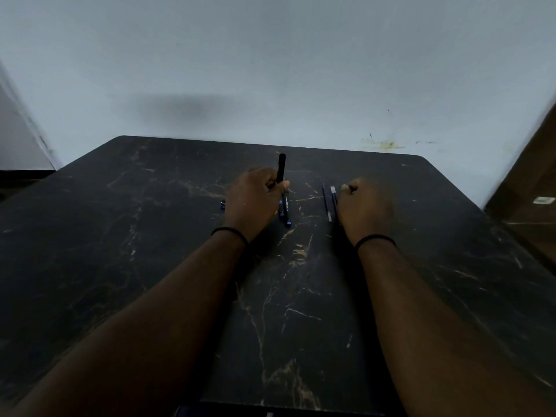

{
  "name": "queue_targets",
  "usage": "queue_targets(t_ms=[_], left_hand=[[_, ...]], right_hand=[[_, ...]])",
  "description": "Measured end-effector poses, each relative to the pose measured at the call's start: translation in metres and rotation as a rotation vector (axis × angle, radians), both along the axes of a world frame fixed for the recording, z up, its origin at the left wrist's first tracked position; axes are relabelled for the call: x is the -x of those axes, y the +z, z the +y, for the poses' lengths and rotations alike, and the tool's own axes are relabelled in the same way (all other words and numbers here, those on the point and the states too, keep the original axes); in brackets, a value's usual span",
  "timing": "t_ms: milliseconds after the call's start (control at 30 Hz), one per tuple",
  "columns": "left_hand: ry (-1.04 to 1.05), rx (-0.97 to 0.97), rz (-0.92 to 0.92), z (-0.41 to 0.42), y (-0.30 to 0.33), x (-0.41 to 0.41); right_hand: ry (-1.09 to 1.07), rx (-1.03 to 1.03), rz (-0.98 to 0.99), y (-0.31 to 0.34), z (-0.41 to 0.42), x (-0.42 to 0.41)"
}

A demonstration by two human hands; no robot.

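My left hand [255, 200] grips a black pen [282, 168] that stands nearly upright, its top pointing away from me. Just right of that hand, a black pen with a blue end [286, 210] lies on the dark marble table [150, 236], with a shorter blue-tipped piece [281, 209] beside it. A small blue cap [223, 204] shows at the hand's left edge. My right hand [365, 210] is curled into a fist over the table; whether it holds anything is hidden. Two thin pens [328, 203] lie just left of it.
A pale wall stands right behind the table's far edge, stained at the right [386, 145]. A brown wooden surface [529, 182] rises at the right. Both wrists wear a thin black band.
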State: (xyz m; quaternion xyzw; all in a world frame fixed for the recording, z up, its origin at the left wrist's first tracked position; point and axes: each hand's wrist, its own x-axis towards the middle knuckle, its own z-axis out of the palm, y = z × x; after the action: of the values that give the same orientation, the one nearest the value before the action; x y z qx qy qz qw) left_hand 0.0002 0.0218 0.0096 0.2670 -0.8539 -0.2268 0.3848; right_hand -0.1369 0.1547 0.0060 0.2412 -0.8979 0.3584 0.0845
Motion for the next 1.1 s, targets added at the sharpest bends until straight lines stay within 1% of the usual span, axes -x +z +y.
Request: queue_targets(t_ms=[100, 233, 300, 567, 633, 833, 867, 933, 1000, 1100], left_hand=[[-0.011, -0.006, -0.01, 0.0, 0.0, 0.0], [-0.002, -0.008, 0.001, -0.001, 0.0, 0.0], [0.001, -0.008, 0.008, 0.0, 0.0, 0.0], [0.005, 0.001, 0.001, -0.001, -0.001, 0.001], [0.008, -0.002, 0.006, -0.001, -0.001, 0.001], [0.031, 0.006, 0.047, -0.001, -0.002, 0.001], [0.033, 0.015, 0.049, -0.001, -0.002, 0.001], [0.038, 0.025, 0.045, -0.003, -0.002, 0.001], [0.044, 0.037, 0.023, -0.004, -0.003, 0.001], [0.084, 0.083, -0.03, -0.007, -0.003, 0.001]], right_hand=[[0.045, -0.048, 0.097, 0.004, -0.002, -0.005], [0.052, -0.242, 0.208, 0.006, -0.008, -0.014], [0.038, -0.292, 0.219, 0.006, -0.01, -0.014], [0.034, -0.331, 0.222, 0.003, -0.014, -0.025], [0.07, -0.351, 0.196, 0.004, -0.018, -0.028], [0.206, -0.381, 0.233, 0.004, -0.024, -0.043], [0.212, -0.369, 0.229, 0.005, -0.026, -0.044], [0.19, -0.246, 0.202, 0.01, -0.027, -0.044], [0.161, -0.031, 0.208, 0.017, -0.026, -0.044], [0.224, 0.319, 0.353, 0.018, -0.019, -0.049]])
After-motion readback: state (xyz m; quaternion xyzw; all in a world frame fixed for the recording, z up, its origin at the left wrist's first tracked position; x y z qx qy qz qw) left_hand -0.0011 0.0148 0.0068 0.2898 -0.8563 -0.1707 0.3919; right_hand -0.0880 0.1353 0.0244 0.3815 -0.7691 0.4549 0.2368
